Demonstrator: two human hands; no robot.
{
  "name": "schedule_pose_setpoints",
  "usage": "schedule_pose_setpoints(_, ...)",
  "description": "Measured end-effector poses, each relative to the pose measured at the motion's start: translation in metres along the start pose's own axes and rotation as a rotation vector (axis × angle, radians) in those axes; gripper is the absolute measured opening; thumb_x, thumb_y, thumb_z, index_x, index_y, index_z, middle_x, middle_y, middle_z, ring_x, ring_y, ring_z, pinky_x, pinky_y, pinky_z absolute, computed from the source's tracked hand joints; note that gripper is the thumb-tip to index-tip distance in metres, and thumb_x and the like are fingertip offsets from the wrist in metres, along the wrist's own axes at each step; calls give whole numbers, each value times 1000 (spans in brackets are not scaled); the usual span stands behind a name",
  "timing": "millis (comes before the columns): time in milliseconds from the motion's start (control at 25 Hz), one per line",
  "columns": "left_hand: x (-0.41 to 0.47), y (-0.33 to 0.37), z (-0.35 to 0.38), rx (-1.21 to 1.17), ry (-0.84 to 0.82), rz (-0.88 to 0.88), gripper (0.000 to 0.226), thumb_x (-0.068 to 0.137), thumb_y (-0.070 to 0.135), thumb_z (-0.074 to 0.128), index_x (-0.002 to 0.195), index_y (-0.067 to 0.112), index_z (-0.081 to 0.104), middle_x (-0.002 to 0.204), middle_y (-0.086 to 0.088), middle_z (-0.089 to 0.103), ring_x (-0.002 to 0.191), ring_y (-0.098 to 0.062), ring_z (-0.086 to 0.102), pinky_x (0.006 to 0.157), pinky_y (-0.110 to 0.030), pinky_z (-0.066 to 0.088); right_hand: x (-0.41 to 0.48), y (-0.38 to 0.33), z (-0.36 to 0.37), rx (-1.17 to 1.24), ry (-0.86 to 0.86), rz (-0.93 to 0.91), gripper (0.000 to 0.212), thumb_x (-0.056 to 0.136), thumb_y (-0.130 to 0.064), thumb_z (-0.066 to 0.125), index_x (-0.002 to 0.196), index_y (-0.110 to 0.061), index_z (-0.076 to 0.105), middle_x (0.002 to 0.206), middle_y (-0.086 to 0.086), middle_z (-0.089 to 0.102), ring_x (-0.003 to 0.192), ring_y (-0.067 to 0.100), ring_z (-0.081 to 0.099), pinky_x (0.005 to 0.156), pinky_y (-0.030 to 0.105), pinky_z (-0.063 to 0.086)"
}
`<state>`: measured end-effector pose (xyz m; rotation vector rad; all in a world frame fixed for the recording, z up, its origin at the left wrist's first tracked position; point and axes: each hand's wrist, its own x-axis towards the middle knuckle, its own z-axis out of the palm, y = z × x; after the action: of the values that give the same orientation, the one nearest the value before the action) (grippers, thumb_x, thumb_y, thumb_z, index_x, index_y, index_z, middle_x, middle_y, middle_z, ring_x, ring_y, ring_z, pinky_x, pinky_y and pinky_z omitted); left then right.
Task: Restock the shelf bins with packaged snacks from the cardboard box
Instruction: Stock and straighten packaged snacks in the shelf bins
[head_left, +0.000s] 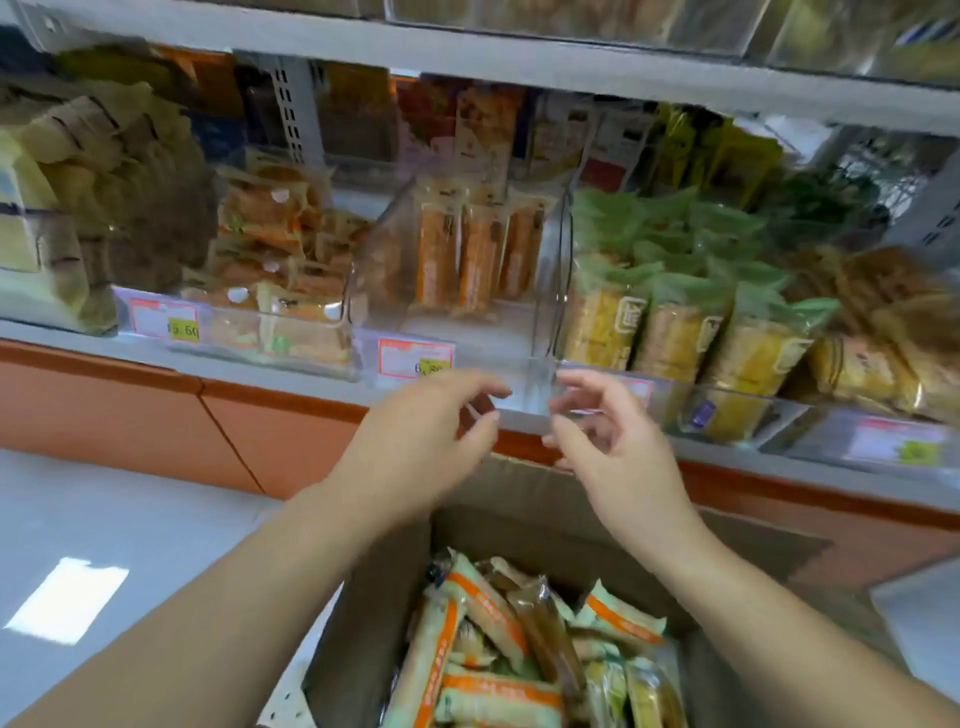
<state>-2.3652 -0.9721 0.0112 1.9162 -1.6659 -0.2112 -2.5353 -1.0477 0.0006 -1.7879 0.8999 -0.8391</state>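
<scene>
- Two hands, both bare and holding nothing; left hand (415, 441) and right hand (623, 457) are raised side by side, a gap between them, fingers loosely curled and apart, thumbs clear of fingertips.
- One box (540, 525) lies directly below both hands, open; snacks (498, 654) are heaped inside, overlapping, too many to count.
- One clear bin (498, 353) stands just beyond the fingertips, on the shelf (291, 374); three orange packs (475, 260) stand upright at its back, the front floor bare.
- One price tag (414, 357) sits just above the left hand's fingers.
- Beyond the right hand, green-topped packs (675, 332) fill the next bin; three show in the front row.
</scene>
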Motion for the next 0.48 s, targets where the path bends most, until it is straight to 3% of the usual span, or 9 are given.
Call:
schedule_pose_setpoints(80, -11, 6, 40, 156, -327, 28, 36, 94, 39, 54, 130, 35, 55, 124, 10, 63, 112, -11, 59, 94, -33, 49, -25, 55, -18, -267, -141, 173, 28, 93, -18, 59, 115, -35, 56, 114, -8, 61, 95, 14, 62, 88, 34, 52)
schedule_pose_setpoints(160, -24, 4, 89, 304, -648, 36, 43, 95, 38, 53, 137, 31, 50, 136, 3, 56, 124, -18, 53, 99, -34, 46, -43, 115, -30, -599, -440, 384, 32, 94, -24, 56, 126, -32, 55, 130, -4, 56, 113, 14, 56, 96, 27, 44)
schedule_pose_setpoints(240, -37, -3, 133, 376, -870, -19, 51, 94, 34, 56, 143, 26, 44, 141, -4, 51, 128, -24, 49, 102, -37, 44, -62, 169, -41, -725, -557, 522, 39, 95, -26, 55, 133, -26, 51, 137, 2, 52, 122, 18, 52, 98, 26, 41)
schedule_pose_setpoints(360, -45, -10, 180, 332, -883, -121, 62, 91, 25, 61, 147, 21, 38, 144, -11, 46, 130, -29, 47, 104, -34, 41, -89, 210, -48, -741, -467, 635, 33, 93, -24, 54, 125, -23, 57, 122, 2, 62, 113, 19, 58, 82, 23, 41)
schedule_pose_setpoints(440, -50, -15, 201, 231, -826, -246, 59, 90, 21, 61, 145, 14, 39, 143, -14, 45, 130, -30, 47, 104, -31, 38, -101, 220, -41, -676, -505, 674, 31, 93, -24, 55, 123, -21, 60, 112, -1, 65, 107, 18, 60, 71, 21, 37)
schedule_pose_setpoints(480, -55, -19, 209, 190, -794, -305, 57, 90, 20, 61, 142, 12, 41, 141, -13, 46, 129, -30, 48, 104, -31, 39, -105, 222, -34, -604, -532, 680, 33, 93, -25, 57, 126, -20, 59, 117, -1, 65, 106, 16, 60, 72, 20, 38)
